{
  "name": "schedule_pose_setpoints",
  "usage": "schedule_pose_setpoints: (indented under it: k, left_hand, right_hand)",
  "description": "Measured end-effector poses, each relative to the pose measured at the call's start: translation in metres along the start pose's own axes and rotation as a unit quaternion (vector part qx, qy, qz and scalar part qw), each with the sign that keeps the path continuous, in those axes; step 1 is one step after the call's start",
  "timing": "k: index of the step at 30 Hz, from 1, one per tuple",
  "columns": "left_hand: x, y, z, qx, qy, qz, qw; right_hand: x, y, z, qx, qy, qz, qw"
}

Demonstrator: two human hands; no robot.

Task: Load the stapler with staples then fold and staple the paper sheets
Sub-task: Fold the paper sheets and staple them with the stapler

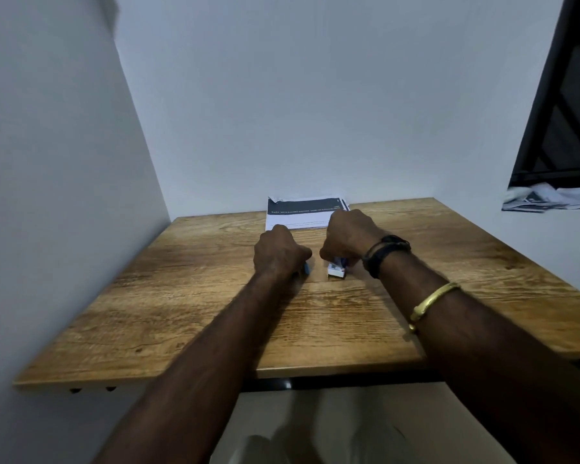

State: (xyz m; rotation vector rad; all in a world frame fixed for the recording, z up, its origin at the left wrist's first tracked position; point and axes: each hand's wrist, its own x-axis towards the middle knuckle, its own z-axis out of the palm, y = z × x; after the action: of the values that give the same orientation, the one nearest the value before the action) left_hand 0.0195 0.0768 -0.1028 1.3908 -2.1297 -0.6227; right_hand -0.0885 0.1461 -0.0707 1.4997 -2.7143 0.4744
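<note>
Worktop point(181, 313) across the middle of the frame, set in a corner between a side wall point(47, 195) at left and a back wall point(298, 95). Paper sheets point(302, 216) lie at its far edge, centre frame, against the back wall. In front of them, side by side: left hand point(277, 251) curled over the stapler point(306, 268); right hand point(349, 236) gripping the staple box point(336, 271) on the worktop. Window frame point(563, 112) at upper right.

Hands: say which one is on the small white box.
The right hand, with a black band at its wrist; it grips the box. The left hand grips a blue thing instead.
</note>
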Motion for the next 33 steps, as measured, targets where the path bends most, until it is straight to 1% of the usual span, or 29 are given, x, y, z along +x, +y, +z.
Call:
schedule_pose_setpoints:
  k: [2,5,8,14,21,27,30,33]
  left_hand:
    - [0.004,0.000,-0.001,-0.002,0.005,-0.003,1.000]
    - [0.012,-0.002,-0.004,-0.008,0.019,-0.007,1.000]
    - [0.023,-0.004,-0.006,-0.009,0.024,-0.001,1.000]
    - [0.039,-0.006,0.001,-0.001,0.016,0.014,1.000]
    - [0.043,-0.008,0.008,0.030,0.014,0.039,0.999]
    - [0.040,-0.012,0.006,0.033,0.017,0.068,0.997]
    - [0.043,-0.013,0.004,0.046,0.042,0.103,0.993]
    - [0.055,-0.013,0.001,0.136,0.097,0.157,0.974]
  right_hand:
    - [0.009,-0.006,0.000,0.017,0.027,-0.011,0.999]
    - [0.026,-0.015,0.003,0.056,0.048,-0.030,0.997]
    - [0.041,-0.022,0.009,0.083,0.046,-0.041,0.995]
    - [0.057,-0.025,0.027,0.093,0.034,-0.051,0.994]
    - [0.057,-0.020,0.038,0.079,0.045,-0.064,0.994]
    - [0.052,-0.018,0.042,0.098,0.048,-0.054,0.993]
    - [0.054,-0.017,0.043,0.099,0.080,-0.060,0.990]
    - [0.062,-0.016,0.043,0.094,0.146,-0.097,0.980]
